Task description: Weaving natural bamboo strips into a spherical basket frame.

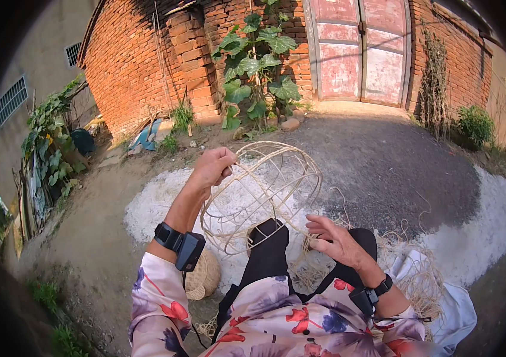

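Up in front of me is an openwork basket frame point(265, 193) of pale cane, tilted, its ribs crossing with wide gaps. My left hand point(212, 168) is closed on its upper left edge. At the frame's lower right, my right hand point(339, 243) has a thumb and finger pinched at a thin cane strand point(291, 225) running from the frame; the upper fingers are stretched out. Part of the frame overlaps my left knee. Beside my left forearm a tightly woven basket point(202, 275) stands on the ground, partly hidden by the wrist device and sleeve.
Loose cane strands point(410, 262) lie tangled at my right, by a white plastic sack point(452, 309). More strands point(309, 271) lie between my legs. Ahead are dark gravelly ground point(396, 172), a leafy climbing plant point(259, 65), a brick wall point(128, 59) and a faded red double door point(360, 53).
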Demonstrator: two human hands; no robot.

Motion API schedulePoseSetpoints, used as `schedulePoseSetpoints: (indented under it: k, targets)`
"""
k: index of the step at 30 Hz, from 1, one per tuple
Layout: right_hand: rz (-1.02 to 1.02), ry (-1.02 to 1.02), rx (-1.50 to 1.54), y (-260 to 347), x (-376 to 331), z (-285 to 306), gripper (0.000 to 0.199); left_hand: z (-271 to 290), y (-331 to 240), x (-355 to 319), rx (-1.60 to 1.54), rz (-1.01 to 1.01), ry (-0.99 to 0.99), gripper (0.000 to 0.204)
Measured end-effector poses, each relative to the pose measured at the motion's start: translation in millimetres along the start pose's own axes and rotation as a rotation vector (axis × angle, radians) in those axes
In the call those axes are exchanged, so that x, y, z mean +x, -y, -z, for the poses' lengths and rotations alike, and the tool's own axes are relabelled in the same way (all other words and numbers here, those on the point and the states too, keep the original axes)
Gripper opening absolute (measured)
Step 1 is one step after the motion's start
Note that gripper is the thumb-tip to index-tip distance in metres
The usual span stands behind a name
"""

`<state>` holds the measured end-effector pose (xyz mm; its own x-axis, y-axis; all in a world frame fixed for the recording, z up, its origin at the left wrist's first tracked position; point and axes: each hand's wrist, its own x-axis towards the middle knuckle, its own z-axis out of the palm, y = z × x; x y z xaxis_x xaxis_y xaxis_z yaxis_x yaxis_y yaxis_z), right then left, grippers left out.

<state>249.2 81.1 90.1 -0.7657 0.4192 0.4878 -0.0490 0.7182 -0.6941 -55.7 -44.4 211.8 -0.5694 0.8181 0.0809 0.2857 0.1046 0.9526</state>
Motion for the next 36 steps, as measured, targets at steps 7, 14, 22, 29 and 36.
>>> schedulePoseSetpoints:
  k: [7, 14, 22, 29, 36]
  targets:
    - [-0.307, 0.468, 0.458, 52, -34, 29, 0.022, -26, -16, -13, 0.104, -0.249, -0.001, 0.014]
    - [-0.148, 0.359, 0.257, 72, -62, 76, 0.020, -129, 21, -29, 0.647, -0.819, 0.172, 0.016]
    - [-0.301, 0.141, 0.400, 8, -43, 61, 0.030, -175, 91, -54, 0.557, -0.479, 0.394, 0.014]
    - [-0.292, 0.047, 0.314, -23, -1, 32, 0.027, -174, 91, -54, 0.393, -0.377, 0.540, 0.012]
    - [-0.147, 0.046, 0.036, -38, 24, 10, 0.026, -160, 73, -42, 0.154, 0.042, 0.808, 0.014]
